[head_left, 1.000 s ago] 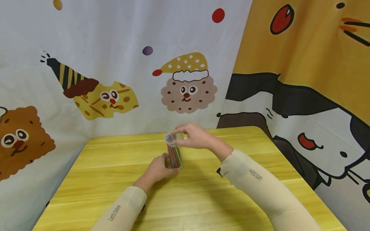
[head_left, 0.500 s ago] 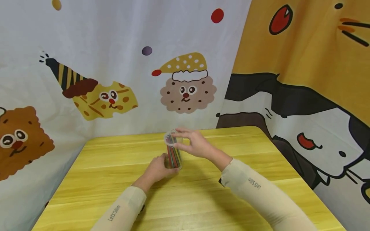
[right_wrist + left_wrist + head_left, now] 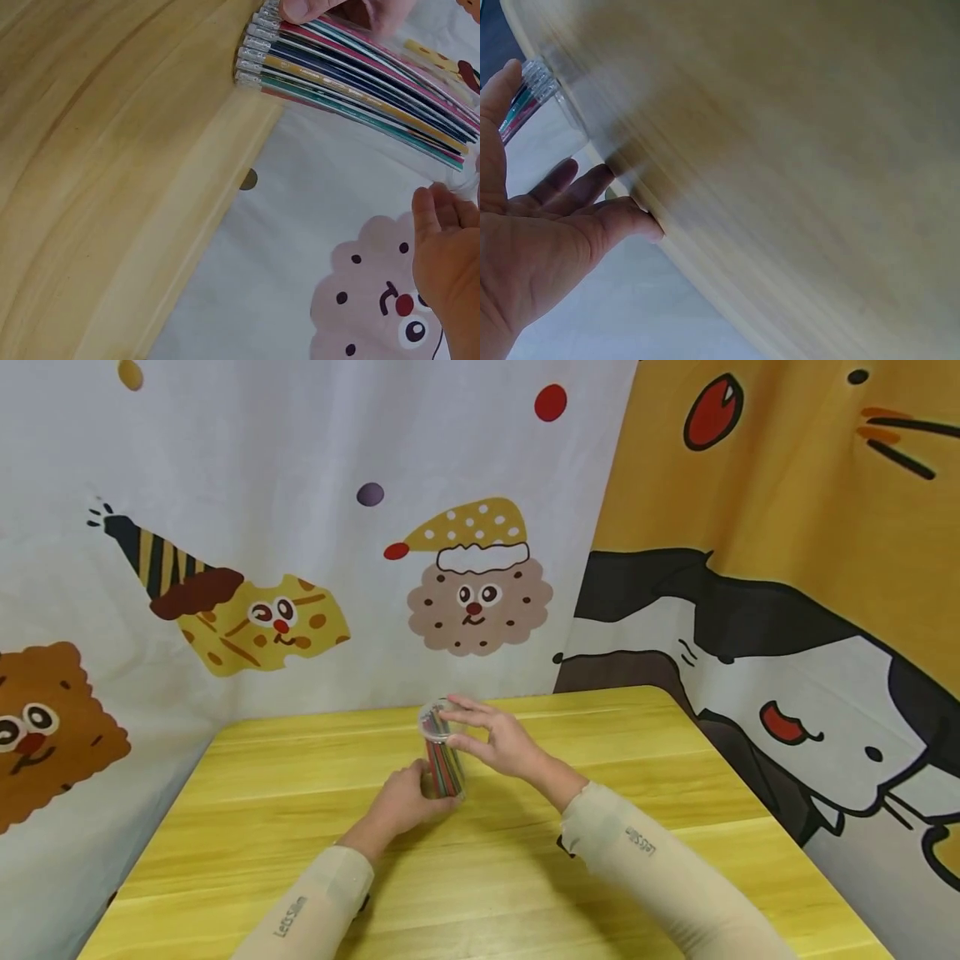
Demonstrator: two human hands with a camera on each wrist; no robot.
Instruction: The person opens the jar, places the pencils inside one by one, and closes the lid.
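Note:
A clear cylindrical container of coloured pencils [image 3: 442, 768] stands on the table. My left hand [image 3: 402, 797] grips it low down, thumb on the near side and fingers partly hidden behind. In the left wrist view, the left hand [image 3: 547, 240] has its thumb by the pencil ends [image 3: 536, 94]. My right hand [image 3: 510, 745] holds the container's round clear top [image 3: 432, 724], thumb at the near edge and fingers across to the far side. Whether that top is a separate lid, I cannot tell. Silvery pencil ends [image 3: 255, 56] point down in the right wrist view.
A yellow wood-grain table [image 3: 300, 760] extends around both hands. Close behind its back edge hangs a white curtain [image 3: 300, 460] printed with cartoon figures. At the right hangs a cloth with a cat print [image 3: 810, 710].
My right hand has lowered slightly and its fingers have turned around the container's top. The left hand keeps its grip low down. The whole head view has shifted a little.

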